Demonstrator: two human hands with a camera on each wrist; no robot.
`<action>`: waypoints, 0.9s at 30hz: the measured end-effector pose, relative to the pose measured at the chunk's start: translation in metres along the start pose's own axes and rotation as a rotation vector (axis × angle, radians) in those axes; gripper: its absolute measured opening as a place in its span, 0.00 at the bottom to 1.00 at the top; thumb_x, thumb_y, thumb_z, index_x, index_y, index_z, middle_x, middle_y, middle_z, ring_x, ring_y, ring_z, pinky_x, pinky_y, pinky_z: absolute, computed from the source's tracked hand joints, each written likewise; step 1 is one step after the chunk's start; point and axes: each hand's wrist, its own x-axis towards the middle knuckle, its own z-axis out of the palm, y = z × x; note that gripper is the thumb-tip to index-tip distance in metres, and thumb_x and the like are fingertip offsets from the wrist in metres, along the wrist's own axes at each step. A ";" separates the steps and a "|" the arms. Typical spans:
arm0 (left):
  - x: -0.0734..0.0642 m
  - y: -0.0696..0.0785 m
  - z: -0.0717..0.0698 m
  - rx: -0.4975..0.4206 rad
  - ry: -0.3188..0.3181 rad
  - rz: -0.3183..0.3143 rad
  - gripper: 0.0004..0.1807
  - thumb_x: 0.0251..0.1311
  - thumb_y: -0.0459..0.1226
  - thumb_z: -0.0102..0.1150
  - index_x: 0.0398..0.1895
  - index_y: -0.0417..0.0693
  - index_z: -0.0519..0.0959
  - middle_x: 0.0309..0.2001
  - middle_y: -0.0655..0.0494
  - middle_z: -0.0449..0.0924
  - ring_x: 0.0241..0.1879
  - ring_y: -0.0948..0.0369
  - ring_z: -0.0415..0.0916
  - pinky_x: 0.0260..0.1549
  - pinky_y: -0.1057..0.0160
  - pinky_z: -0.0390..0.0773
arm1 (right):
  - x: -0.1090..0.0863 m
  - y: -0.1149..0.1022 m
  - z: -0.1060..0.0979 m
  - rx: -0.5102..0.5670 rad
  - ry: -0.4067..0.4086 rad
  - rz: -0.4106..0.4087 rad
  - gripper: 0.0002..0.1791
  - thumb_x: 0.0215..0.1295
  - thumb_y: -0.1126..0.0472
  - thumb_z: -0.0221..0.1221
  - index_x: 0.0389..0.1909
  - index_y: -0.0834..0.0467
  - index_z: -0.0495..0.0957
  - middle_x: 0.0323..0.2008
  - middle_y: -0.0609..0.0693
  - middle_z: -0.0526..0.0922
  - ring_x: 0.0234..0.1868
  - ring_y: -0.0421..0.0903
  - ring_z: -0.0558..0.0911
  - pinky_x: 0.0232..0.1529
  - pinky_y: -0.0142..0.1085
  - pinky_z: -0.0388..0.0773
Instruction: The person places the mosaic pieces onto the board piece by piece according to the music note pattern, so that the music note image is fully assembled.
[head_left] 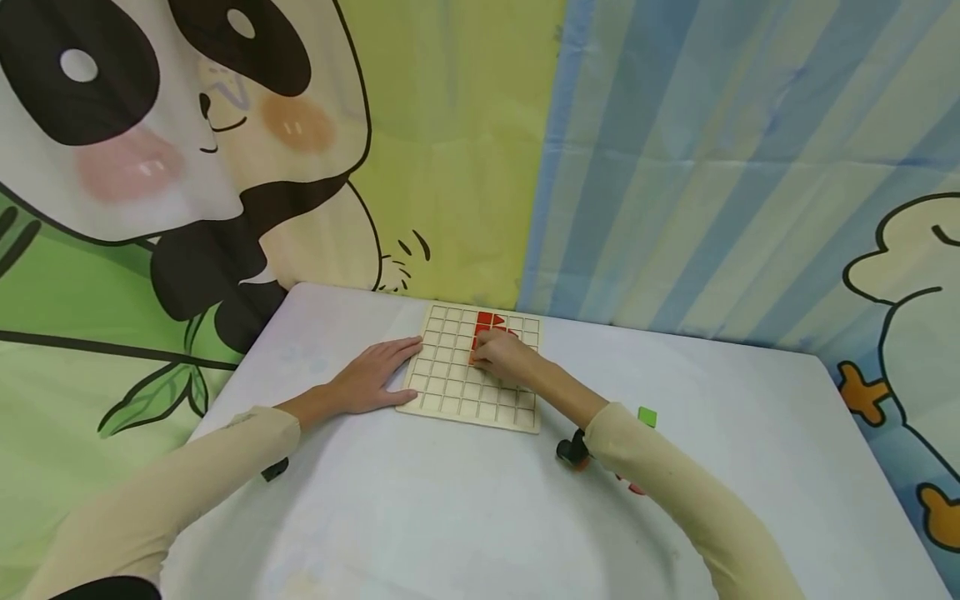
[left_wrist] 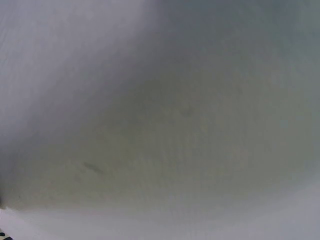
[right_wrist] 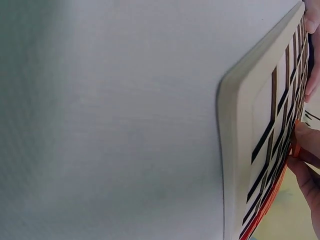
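A pale wooden grid board (head_left: 442, 387) lies on the white table, and red pieces (head_left: 484, 318) sit in several of its far cells. My left hand (head_left: 371, 377) rests along the board's left edge, fingers extended and thumb spread at the near corner. Over the middle of the grid, my right hand (head_left: 510, 357) bends its fingers down at the cells beside the red pieces. From the right wrist, thumb and fingertips (right_wrist: 302, 131) pinch a small orange piece (right_wrist: 296, 145) close over the grid. The left wrist view holds only blurred cloth and table surface.
Right of the board, a green square piece (head_left: 647, 417) lies on the table (head_left: 465, 508). A dark object (head_left: 573, 450) and a reddish piece (head_left: 637, 489) show beside the right sleeve, partly covered by it. A printed curtain (head_left: 465, 150) hangs behind the table.
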 end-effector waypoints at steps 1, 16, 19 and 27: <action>0.001 0.000 -0.001 -0.001 -0.001 -0.002 0.48 0.59 0.66 0.51 0.77 0.54 0.52 0.77 0.57 0.50 0.75 0.52 0.52 0.69 0.44 0.57 | 0.000 -0.001 0.000 -0.008 0.001 0.015 0.05 0.62 0.63 0.64 0.33 0.59 0.87 0.31 0.51 0.80 0.34 0.45 0.79 0.35 0.30 0.77; 0.003 0.005 0.003 -0.006 -0.016 0.022 0.47 0.60 0.66 0.50 0.77 0.53 0.52 0.77 0.56 0.51 0.74 0.51 0.53 0.68 0.43 0.58 | -0.030 -0.025 -0.027 0.072 -0.080 0.160 0.16 0.64 0.75 0.56 0.52 0.66 0.80 0.52 0.59 0.83 0.56 0.54 0.81 0.55 0.41 0.79; 0.003 0.005 0.001 0.004 -0.013 0.017 0.48 0.60 0.66 0.50 0.77 0.54 0.52 0.77 0.57 0.50 0.75 0.52 0.53 0.69 0.44 0.58 | -0.050 -0.030 -0.044 0.049 -0.058 0.160 0.18 0.63 0.76 0.56 0.54 0.66 0.79 0.53 0.58 0.82 0.56 0.55 0.80 0.56 0.41 0.79; -0.001 0.005 -0.007 -0.021 -0.030 -0.026 0.48 0.59 0.65 0.51 0.77 0.54 0.51 0.78 0.59 0.49 0.75 0.53 0.51 0.71 0.45 0.55 | -0.141 -0.006 -0.074 0.043 -0.056 0.331 0.20 0.59 0.71 0.63 0.54 0.66 0.79 0.53 0.59 0.82 0.56 0.57 0.80 0.54 0.48 0.79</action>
